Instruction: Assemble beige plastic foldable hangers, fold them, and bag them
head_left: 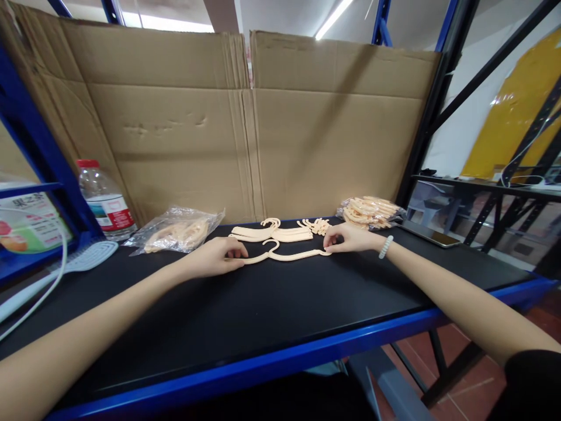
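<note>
So I've got this cream plastic hanger [293,256] lying on the black tabletop [245,316], hook pointing away from me, right in the middle of my spot. My left hand [214,257] has its thumb and fingers pinched around the left end, and my right hand [348,238], the one with the pale beaded bracelet [385,247], is pinching the right end. Just behind it there's a stack of matching hangers [293,235], with a little heap of cream hooks [315,225] next to that. A clear bag of cream parts [182,231] sits off to the left, and a fuller plastic-wrapped bundle [370,211] is over on the right near a flat phone-like slab [432,235]. Further left I've got a pale blue hairbrush [94,257] and a red-capped bottle [107,202], and cardboard sheets [175,128] wall off the back.
</note>
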Demonstrator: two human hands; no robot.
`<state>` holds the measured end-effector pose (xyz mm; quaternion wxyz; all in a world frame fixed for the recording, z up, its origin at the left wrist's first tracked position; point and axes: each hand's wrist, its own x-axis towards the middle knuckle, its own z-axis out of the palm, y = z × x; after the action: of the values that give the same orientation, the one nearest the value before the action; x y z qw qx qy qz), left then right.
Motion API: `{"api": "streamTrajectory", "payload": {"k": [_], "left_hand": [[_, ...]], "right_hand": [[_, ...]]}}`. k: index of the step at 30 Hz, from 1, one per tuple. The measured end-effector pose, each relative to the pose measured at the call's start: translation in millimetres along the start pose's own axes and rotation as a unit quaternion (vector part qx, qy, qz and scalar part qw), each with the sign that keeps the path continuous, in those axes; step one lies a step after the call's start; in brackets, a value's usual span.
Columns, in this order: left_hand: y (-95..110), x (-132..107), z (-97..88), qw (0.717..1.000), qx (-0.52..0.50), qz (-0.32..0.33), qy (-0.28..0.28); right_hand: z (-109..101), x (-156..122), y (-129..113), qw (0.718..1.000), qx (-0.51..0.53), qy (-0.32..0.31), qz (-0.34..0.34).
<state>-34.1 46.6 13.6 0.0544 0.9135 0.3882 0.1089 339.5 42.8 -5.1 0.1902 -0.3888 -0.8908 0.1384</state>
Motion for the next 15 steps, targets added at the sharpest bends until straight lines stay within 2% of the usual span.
{"api": "streamTrajectory", "payload": {"k": [3, 5, 7, 12, 15], "left_hand": [[-0.8, -0.5, -1.8, 0.999, -0.022, -0.004, -0.029], [-2.0, -0.4, -1.4, 0.999, -0.042, -0.006, -0.029], [-4.5, 0.8, 1.2, 0.998, -0.056, -0.016, 0.001], [-18.8, 7.8, 16.5, 0.989, -0.036, -0.018, 0.145], [-28.7, 11.8, 26.4, 0.987, -0.010, -0.012, 0.163]], "right_hand": [[1.9, 1.5, 0.2, 1.000, 0.015, -0.013, 0.005], [2.5, 2.1, 1.8, 1.000, 0.017, -0.011, 0.018], [4.0, 3.2, 4.6, 0.999, 0.007, 0.013, 0.030], [13.5, 9.3, 8.7, 0.991, -0.053, 0.124, 0.017], [20.7, 13.2, 6.9, 0.985, -0.082, 0.154, 0.008]]}}
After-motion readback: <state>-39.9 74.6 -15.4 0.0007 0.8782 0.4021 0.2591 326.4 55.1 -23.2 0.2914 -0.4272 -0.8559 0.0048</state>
